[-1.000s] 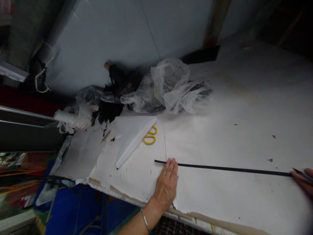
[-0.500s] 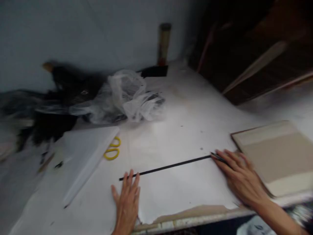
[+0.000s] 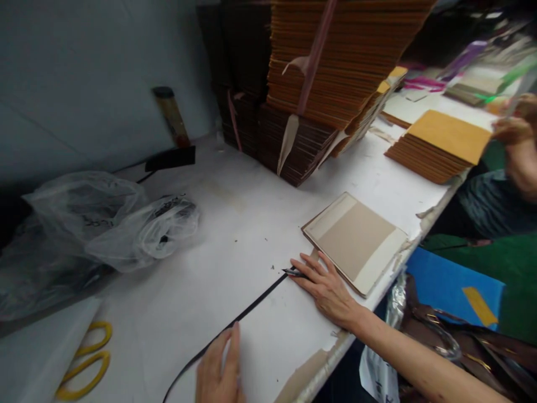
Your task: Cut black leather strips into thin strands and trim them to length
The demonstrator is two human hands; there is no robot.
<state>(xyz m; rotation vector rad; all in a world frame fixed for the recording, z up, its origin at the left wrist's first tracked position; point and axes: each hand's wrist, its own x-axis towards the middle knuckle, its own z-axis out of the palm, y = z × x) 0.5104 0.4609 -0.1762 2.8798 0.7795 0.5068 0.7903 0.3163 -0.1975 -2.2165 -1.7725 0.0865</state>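
Black strip (image 3: 258, 301): slanting across white-covered table (image 3: 218, 263), near end curved.
Left hand (image 3: 218, 366): fingertips at strip; cannot tell if pinching.
Right hand (image 3: 329, 288): fingers spread at far end, pointed tool (image 3: 292, 272) beneath; grip hidden.

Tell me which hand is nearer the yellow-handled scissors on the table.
Left. The left hand is right of the yellow-handled scissors, at the thin flat black strip; the right hand is farther off, up and right, near the strip's far end.
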